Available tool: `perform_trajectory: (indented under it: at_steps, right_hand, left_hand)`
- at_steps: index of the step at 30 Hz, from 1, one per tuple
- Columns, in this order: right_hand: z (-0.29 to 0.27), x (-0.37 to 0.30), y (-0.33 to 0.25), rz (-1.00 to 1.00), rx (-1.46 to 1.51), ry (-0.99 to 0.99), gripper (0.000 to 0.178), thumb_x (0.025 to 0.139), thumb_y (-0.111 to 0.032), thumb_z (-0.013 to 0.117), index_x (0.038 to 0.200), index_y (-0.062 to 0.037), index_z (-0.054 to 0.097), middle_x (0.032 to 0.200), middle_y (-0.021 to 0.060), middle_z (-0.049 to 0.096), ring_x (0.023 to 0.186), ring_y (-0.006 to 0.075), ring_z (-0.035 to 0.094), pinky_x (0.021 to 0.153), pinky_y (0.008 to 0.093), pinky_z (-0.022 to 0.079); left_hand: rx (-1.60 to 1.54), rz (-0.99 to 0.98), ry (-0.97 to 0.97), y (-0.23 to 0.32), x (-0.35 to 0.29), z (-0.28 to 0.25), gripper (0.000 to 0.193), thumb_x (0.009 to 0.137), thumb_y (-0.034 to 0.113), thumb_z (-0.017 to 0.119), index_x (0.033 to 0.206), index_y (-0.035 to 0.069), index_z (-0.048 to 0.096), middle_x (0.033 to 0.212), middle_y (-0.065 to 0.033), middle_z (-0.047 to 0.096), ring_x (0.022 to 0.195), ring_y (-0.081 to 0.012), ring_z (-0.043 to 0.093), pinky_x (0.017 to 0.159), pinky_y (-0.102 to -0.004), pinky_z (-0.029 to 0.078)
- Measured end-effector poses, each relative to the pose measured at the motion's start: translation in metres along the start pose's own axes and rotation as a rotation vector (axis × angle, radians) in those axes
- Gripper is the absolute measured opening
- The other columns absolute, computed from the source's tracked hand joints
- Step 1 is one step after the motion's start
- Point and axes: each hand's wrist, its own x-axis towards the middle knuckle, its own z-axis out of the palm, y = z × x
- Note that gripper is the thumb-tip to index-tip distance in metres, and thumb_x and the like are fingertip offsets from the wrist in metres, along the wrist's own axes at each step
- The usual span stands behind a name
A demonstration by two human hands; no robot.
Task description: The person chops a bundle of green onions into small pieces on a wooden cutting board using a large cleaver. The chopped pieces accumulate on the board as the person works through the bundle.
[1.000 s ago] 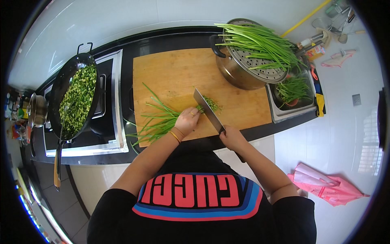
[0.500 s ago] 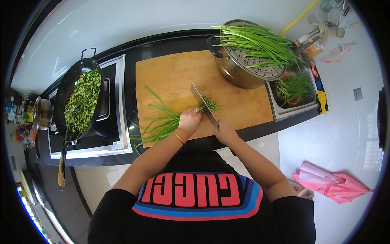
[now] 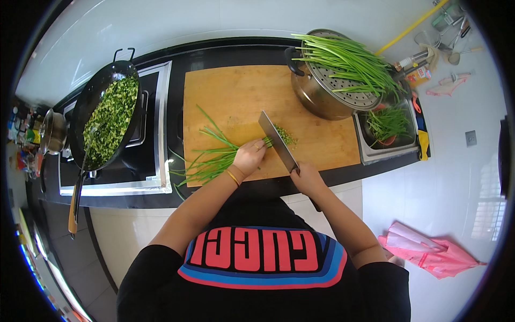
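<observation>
On the wooden cutting board (image 3: 236,88), my left hand (image 3: 250,156) is closed around a bunch of garlic chives (image 3: 206,165). Their long ends fan out to the left, over the board's near left edge. My right hand (image 3: 308,180) grips the handle of a cleaver (image 3: 279,144). Its broad blade stands at the cut end of the bunch, just right of my left fingers. Small chopped chives (image 3: 287,137) lie in a heap beyond the blade, partly hidden by it.
At left, a black wok (image 3: 125,68) of chopped greens sits on the stove (image 3: 161,123), beside a small steel pot (image 3: 53,137). A large steel pot (image 3: 314,96) stands at the board's far right, with more chives (image 3: 343,61) on its perforated steamer tray. Behind it is a sink (image 3: 370,153) holding greens.
The view has shifted slightly. The cleaver blade stands a little more upright against the bunch, and my right hand has moved slightly right. Both grips are the same.
</observation>
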Motion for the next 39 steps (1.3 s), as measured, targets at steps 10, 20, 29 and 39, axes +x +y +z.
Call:
perform_trajectory:
  at_steps: [10, 20, 29, 39]
  right_hand:
    - [-0.005, -0.004, -0.009, 0.063, -0.065, -0.049, 0.019, 0.078, -0.013, 0.05, 0.079, 0.0055, 0.054, 0.076, 0.0275, 0.058, 0.075, 0.0424, 0.057, 0.07, 0.046, 0.045]
    - [0.019, 0.041, -0.021, 0.093, -0.078, -0.045, 0.023, 0.079, -0.017, 0.049, 0.083, 0.0043, 0.054, 0.079, 0.027, 0.059, 0.076, 0.0414, 0.057, 0.068, 0.0459, 0.046]
    - [0.022, 0.034, -0.015, 0.055, -0.03, 0.007, 0.026, 0.079, -0.02, 0.049, 0.082, 0.0047, 0.056, 0.077, 0.0272, 0.058, 0.077, 0.0416, 0.058, 0.066, 0.0465, 0.046]
    - [0.018, 0.045, -0.001, 0.033, 0.059, 0.093, 0.025, 0.079, -0.019, 0.049, 0.075, 0.0049, 0.055, 0.065, 0.0238, 0.056, 0.061, 0.0371, 0.057, 0.058, 0.0437, 0.045]
  left_hand:
    - [-0.024, -0.02, -0.022, -0.001, 0.0, 0.001, 0.01, 0.068, 0.002, 0.056, 0.077, -0.002, 0.057, 0.086, -0.0118, 0.057, 0.082, -0.028, 0.057, 0.07, -0.0354, 0.048]
    - [-0.045, -0.018, -0.022, -0.001, -0.002, 0.002, 0.017, 0.067, 0.003, 0.056, 0.082, -0.003, 0.059, 0.088, -0.0125, 0.057, 0.084, -0.0281, 0.058, 0.074, -0.0354, 0.049]
    - [-0.024, -0.148, -0.247, -0.004, -0.005, -0.001, 0.019, 0.067, 0.007, 0.057, 0.085, 0.0, 0.06, 0.093, -0.0114, 0.058, 0.087, -0.0255, 0.058, 0.077, -0.033, 0.047]
    - [-0.014, -0.006, -0.078, -0.003, -0.008, -0.009, 0.02, 0.07, 0.003, 0.056, 0.089, -0.002, 0.06, 0.095, -0.0115, 0.058, 0.089, -0.0265, 0.058, 0.079, -0.0335, 0.048]
